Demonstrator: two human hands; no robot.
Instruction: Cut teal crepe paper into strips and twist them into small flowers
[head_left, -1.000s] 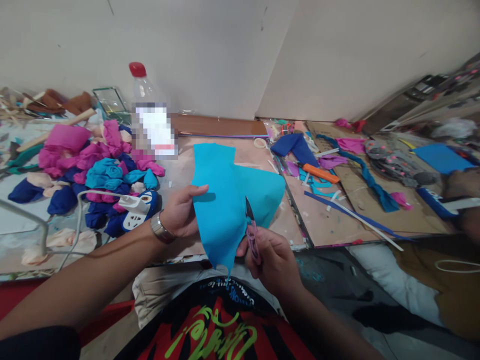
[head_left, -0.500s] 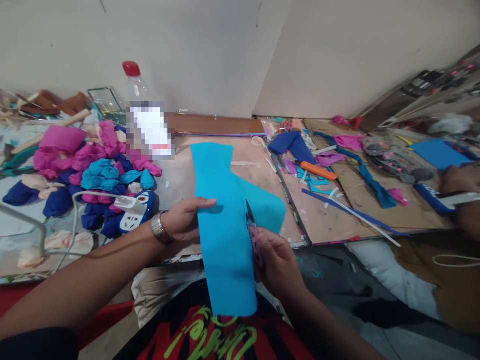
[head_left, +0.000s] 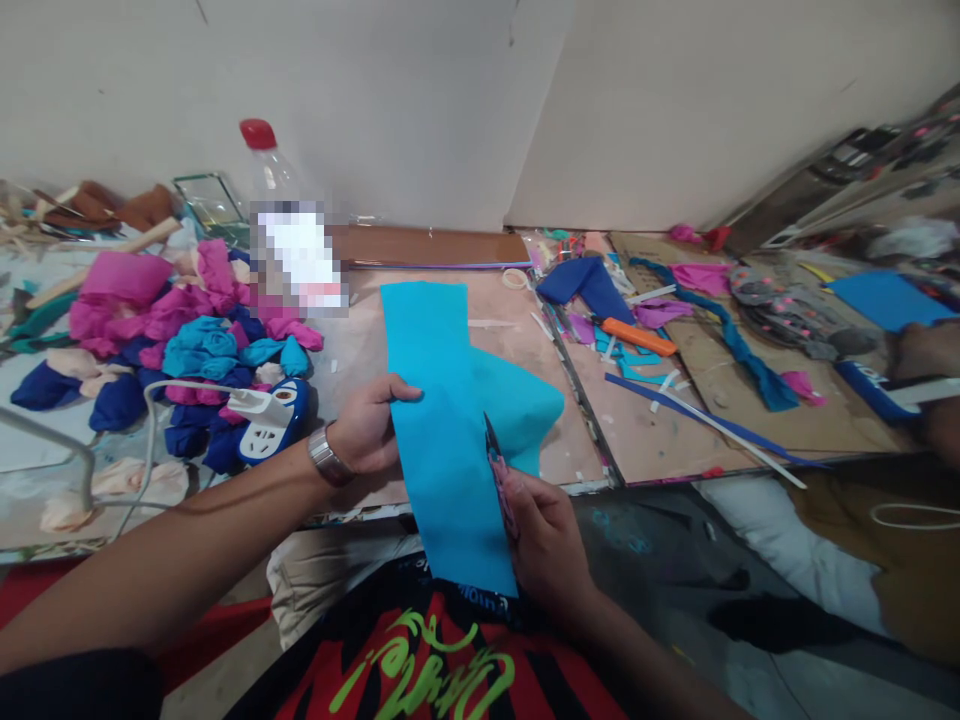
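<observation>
A long sheet of bright blue crepe paper (head_left: 442,430) hangs from the table edge toward my lap, with a wider flap (head_left: 517,400) spreading to the right. My left hand (head_left: 373,425) grips its left edge, thumb on top and fingers behind. In my right hand (head_left: 547,530) are small scissors (head_left: 496,465) with pinkish handles. Their dark blades point up and away from me, at the line between the long strip and the flap. The lower part of the handles is hidden by my fingers.
On the left lie crumpled pink and blue paper flowers (head_left: 199,345) and a white-and-blue power strip (head_left: 274,420) with a cable. Behind stands a red-capped bottle (head_left: 259,135). To the right are an orange cutter (head_left: 637,337), paper scraps and another person's hand (head_left: 934,370).
The scissors and my right hand have moved slightly left and down along the sheet. The lower end of the sheet has risen a little, and the flap has shifted.
</observation>
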